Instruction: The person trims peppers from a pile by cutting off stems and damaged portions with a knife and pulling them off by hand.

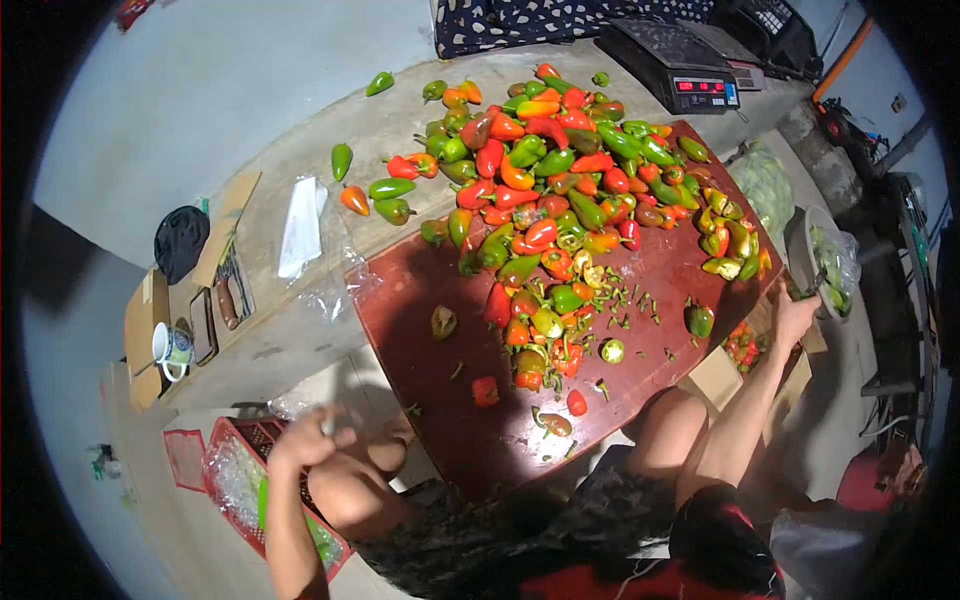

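My left hand (308,438) is over the red plastic crate (225,432) beside my knee. Its fingers are blurred, and whether they hold anything cannot be made out. Past the right edge of the red-brown board (640,375), my right hand (796,316) has its fingers closed round a small dark thing with some green, its kind unclear. Below that hand stands an open cardboard box (712,378) with red and green pepper pieces (742,347) inside. A large pile of red, green and orange peppers (540,150) covers the far part of the board and spills onto the concrete ledge.
Cut green stems (625,300) are scattered over the board. Halved peppers (735,240) lie at its right edge. A digital scale (690,75) stands at the back right. A mug (173,350) and a phone (203,325) rest at left. A basin (803,245) stands at right.
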`<state>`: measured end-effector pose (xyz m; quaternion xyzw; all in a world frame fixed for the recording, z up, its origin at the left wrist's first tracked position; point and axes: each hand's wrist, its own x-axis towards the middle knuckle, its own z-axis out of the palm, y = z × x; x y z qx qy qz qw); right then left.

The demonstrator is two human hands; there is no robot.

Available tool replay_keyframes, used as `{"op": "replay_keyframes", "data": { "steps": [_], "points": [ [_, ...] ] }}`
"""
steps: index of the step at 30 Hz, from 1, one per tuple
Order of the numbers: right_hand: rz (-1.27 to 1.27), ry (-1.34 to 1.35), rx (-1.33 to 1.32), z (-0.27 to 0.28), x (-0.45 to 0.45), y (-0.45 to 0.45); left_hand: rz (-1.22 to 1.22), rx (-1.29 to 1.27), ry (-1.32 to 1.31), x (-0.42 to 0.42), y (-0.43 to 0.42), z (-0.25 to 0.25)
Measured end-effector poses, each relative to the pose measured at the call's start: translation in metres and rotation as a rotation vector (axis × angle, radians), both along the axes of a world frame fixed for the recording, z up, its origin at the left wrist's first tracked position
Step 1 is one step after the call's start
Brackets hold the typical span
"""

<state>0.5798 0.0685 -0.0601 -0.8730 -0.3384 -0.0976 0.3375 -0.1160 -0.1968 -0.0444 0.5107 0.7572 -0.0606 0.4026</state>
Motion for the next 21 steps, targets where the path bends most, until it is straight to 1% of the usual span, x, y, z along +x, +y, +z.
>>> {"op": "replay_keyframes", "data": {
  "steps": [1, 2, 3, 4, 6, 7, 8, 9, 10, 11, 12, 13, 14, 15, 16, 18, 19, 21],
  "points": [
    [0.123, -0.012, 0.071, -0.024, 0.024, 0.012, -0.095, -0.269, 0.023, -0.002, -0.012, -0.021],
    [0.246, -0.022, 0.141, -0.039, 0.036, 0.019, -0.091, -0.368, -0.127, 0.009, -0.010, -0.014],
    [0.281, -0.008, 0.102, -0.032, 0.014, 0.022, -0.106, -0.390, -0.172, 0.002, -0.013, -0.022],
    [0.318, 0.093, 0.041, -0.023, -0.007, 0.023, -0.117, -0.411, -0.218, -0.007, -0.016, -0.034],
    [0.535, 0.170, 0.063, -0.017, -0.035, 0.026, -0.234, -0.443, -0.248, -0.015, -0.015, -0.056],
    [0.590, 0.195, 0.075, -0.025, -0.037, 0.032, -0.250, -0.487, -0.240, -0.004, -0.003, -0.043],
    [0.644, 0.223, 0.086, -0.033, -0.039, 0.037, -0.282, -0.671, -0.078, 0.011, 0.014, -0.028],
    [0.712, 0.285, 0.076, -0.030, -0.050, 0.035, -0.348, -0.647, -0.096, 0.007, 0.012, -0.045],
    [0.710, 0.344, 0.024, -0.019, -0.066, 0.030, -0.412, -0.622, -0.115, 0.002, 0.010, -0.066],
    [0.706, 0.400, -0.030, -0.009, -0.081, 0.026, -0.394, -0.618, -0.115, 0.003, 0.009, -0.073],
    [0.699, 0.455, -0.085, 0.002, -0.097, 0.021, -0.437, -0.675, -0.064, 0.008, 0.012, -0.078],
    [0.784, 0.357, -0.059, 0.001, -0.106, 0.021, -0.483, -0.732, -0.013, 0.015, 0.015, -0.077],
    [0.798, 0.438, -0.071, 0.005, -0.110, 0.016, -0.476, -0.728, -0.015, 0.020, 0.018, -0.073],
    [0.807, 0.518, -0.085, 0.021, -0.128, 0.007, -0.487, -0.725, -0.019, 0.027, 0.022, -0.059],
    [0.814, 0.517, -0.082, 0.015, -0.125, 0.011, -0.498, -0.723, -0.023, 0.034, 0.025, -0.041],
    [0.865, 0.322, 0.077, -0.006, -0.113, 0.020, -0.528, -0.724, -0.029, 0.045, 0.031, -0.009],
    [0.933, 0.554, 0.057, 0.017, -0.127, 0.010, -0.540, -0.726, -0.031, 0.046, 0.031, -0.002],
    [0.947, 0.569, 0.052, 0.028, -0.133, 0.005, -0.564, -0.685, 0.001, 0.042, 0.017, -0.013]
  ]
}}
